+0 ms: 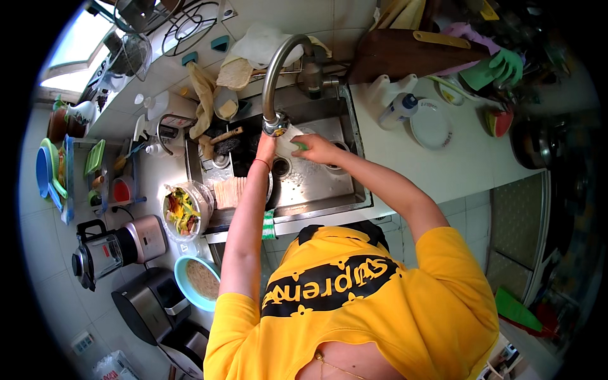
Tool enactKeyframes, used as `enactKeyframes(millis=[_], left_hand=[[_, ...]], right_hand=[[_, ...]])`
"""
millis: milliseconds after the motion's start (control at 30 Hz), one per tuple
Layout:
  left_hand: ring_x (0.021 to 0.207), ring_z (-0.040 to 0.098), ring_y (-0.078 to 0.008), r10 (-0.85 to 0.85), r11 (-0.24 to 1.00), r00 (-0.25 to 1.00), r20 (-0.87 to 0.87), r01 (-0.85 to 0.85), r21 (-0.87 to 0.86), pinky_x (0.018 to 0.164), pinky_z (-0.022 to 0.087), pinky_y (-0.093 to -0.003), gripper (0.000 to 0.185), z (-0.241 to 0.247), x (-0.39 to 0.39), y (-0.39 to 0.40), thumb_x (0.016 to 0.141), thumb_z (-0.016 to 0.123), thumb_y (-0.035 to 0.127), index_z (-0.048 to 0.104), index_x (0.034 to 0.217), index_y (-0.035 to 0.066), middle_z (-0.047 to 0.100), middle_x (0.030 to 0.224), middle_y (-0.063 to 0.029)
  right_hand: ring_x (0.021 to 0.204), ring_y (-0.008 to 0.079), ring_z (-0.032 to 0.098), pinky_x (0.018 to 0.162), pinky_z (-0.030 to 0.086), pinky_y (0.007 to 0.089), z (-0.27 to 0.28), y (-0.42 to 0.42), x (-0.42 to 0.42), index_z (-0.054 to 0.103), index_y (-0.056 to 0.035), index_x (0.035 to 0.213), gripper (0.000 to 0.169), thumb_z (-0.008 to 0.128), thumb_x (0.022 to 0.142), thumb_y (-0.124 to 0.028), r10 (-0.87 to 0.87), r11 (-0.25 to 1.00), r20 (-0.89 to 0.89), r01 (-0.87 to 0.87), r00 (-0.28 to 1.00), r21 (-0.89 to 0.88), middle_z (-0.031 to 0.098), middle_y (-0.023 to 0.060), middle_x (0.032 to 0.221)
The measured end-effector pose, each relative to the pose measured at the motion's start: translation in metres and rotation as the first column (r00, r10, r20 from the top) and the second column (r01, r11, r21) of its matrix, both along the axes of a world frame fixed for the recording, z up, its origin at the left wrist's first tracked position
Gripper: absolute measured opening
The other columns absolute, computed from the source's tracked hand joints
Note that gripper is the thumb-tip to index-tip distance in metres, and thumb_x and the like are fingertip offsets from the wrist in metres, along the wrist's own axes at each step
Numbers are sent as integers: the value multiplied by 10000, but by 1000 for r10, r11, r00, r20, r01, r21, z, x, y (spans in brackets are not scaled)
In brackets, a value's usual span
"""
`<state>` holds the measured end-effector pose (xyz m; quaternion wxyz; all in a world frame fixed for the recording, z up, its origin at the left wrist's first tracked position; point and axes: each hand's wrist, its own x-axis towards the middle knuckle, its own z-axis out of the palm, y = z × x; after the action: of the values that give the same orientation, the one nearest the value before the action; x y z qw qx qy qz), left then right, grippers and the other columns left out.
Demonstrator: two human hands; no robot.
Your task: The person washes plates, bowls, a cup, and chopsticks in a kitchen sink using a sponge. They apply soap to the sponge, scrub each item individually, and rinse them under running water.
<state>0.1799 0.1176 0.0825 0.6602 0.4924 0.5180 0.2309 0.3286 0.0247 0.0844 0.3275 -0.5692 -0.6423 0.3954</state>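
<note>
My left hand is over the stainless-steel sink, just under the faucet head, which hides most of its fingers. It grips the near-left side of a white dish, tilted beneath the faucet. My right hand reaches in from the right, its fingers closed around a small green scrubber against the dish. Whether water is running is hard to tell. A drain opening lies below the hands.
Left of the sink stand a bag-lined bowl of food scraps, a light-blue basin and a blender. A ribbed cloth lies by the left basin. On the right counter are a detergent bottle, a white plate and a watermelon piece.
</note>
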Motion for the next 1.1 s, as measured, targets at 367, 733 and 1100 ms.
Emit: enactKeyframes(millis=[367,733,1100], left_hand=[[991,537,-173,1,901,713,701,304,-310,875,416,-323,367,24,-18,-23,820,571,214,500,1121,17,560,1073,-63],[994,511,-139,114,973,886,449,-8,-231,850,417,-296,252,-4,-22,-39,887,424,102,479,1125,40,531,1099,-40],[871,537,-103,2,1000,877,480,10,-24,795,407,-243,197,-16,-46,-30,868,480,152,516,1016,27,581,956,-30]], right_hand=[[945,198,565,811,466,364,-33,11,19,501,-50,1104,400,545,828,-336,-585,800,-809,-121,61,-588,574,87,1022],[948,266,477,839,366,369,-6,18,-52,629,-168,853,135,580,749,-238,-328,850,-45,316,944,422,558,58,941],[1026,333,483,883,392,386,32,23,-57,566,-83,1029,334,572,730,-230,-394,769,250,168,885,617,517,137,1110]])
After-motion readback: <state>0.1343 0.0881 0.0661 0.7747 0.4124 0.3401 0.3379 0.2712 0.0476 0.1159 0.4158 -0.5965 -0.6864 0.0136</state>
